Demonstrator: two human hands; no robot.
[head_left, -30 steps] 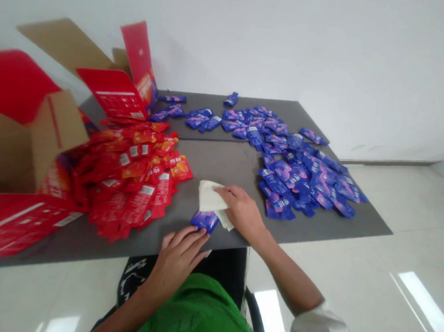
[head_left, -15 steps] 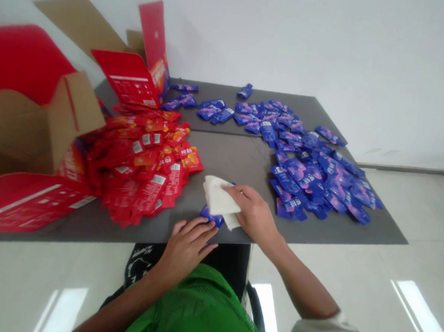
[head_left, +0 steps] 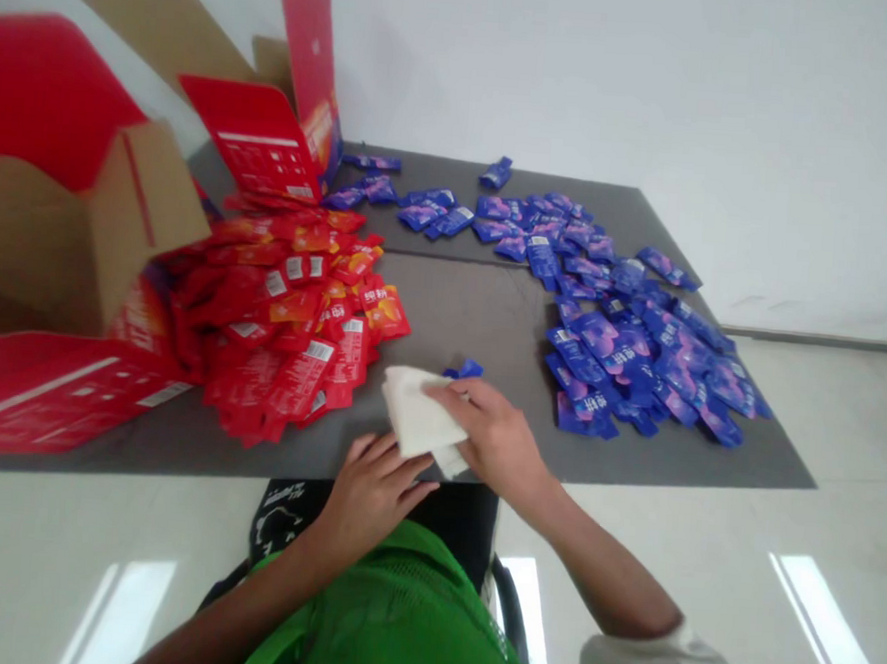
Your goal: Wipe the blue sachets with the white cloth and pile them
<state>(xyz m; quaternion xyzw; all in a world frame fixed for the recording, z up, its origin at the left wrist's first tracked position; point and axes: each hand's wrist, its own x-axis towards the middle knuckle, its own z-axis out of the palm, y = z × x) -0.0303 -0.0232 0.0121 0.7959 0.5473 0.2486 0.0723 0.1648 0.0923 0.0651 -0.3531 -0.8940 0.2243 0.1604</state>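
In the head view, the right hand (head_left: 501, 444) grips a folded white cloth (head_left: 419, 416) between thumb and fingers, low over the near edge of the counter (head_left: 460, 313). A blue packet (head_left: 463, 369) shows partly past the cloth's far side. The left hand (head_left: 378, 488) lies palm down at the counter's edge, its fingertips by the cloth's lower side; whether those fingers grasp anything cannot be told. Left of the cloth is a heap of red packets (head_left: 285, 332) beside two open red boxes (head_left: 249, 145); blue packets (head_left: 637, 354) are piled to the right.
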